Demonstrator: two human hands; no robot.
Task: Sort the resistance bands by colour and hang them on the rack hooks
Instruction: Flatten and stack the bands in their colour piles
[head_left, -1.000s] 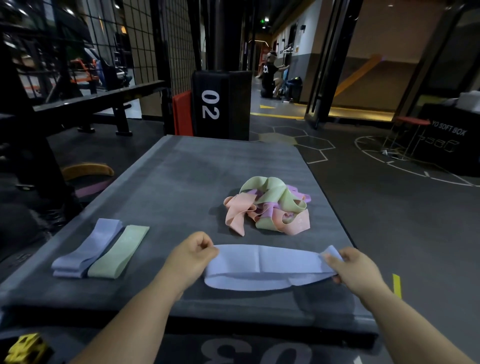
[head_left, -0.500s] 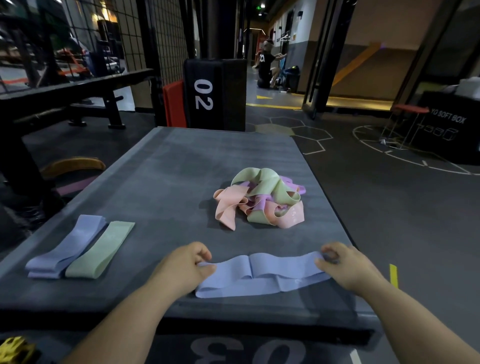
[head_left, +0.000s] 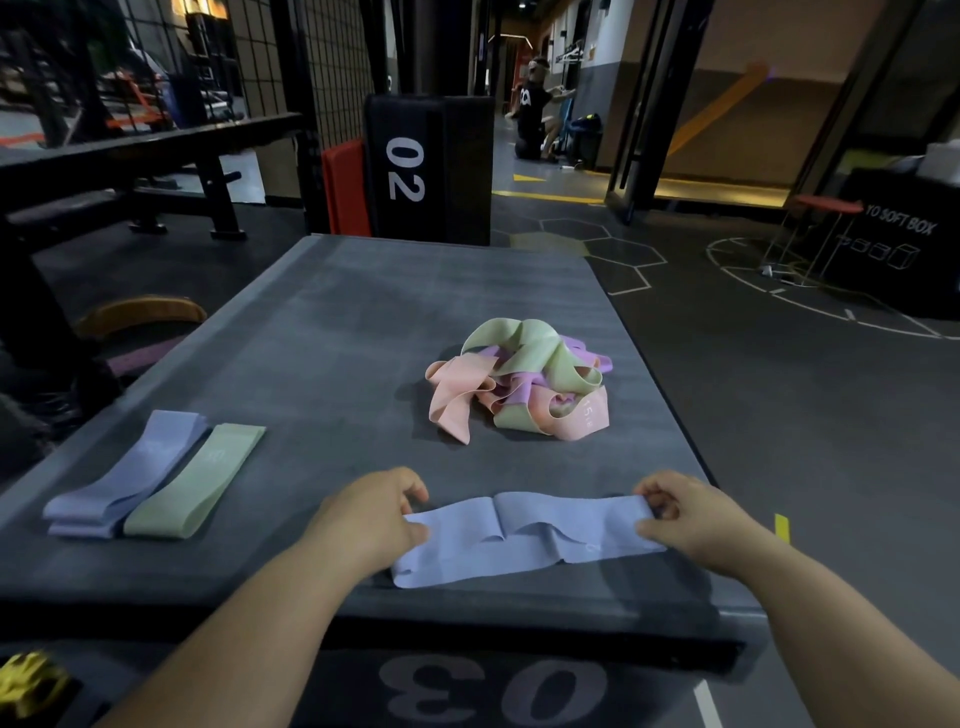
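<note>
A pale blue resistance band lies flat and stretched sideways near the front edge of the grey padded box top. My left hand pinches its left end and my right hand pinches its right end. Behind it, in the middle of the surface, sits a tangled pile of bands in pink, green and purple. At the left, a folded blue band and a folded green band lie side by side. No rack hooks are in view.
A black box marked 02 stands beyond the far edge, with a red pad beside it. A bench runs at the left. A yellow object lies at the bottom left. A person stands far down the corridor.
Both hands have lowered the blue band onto the surface and shifted slightly away from me; the band now lies flatter, with its ends still pinched.
</note>
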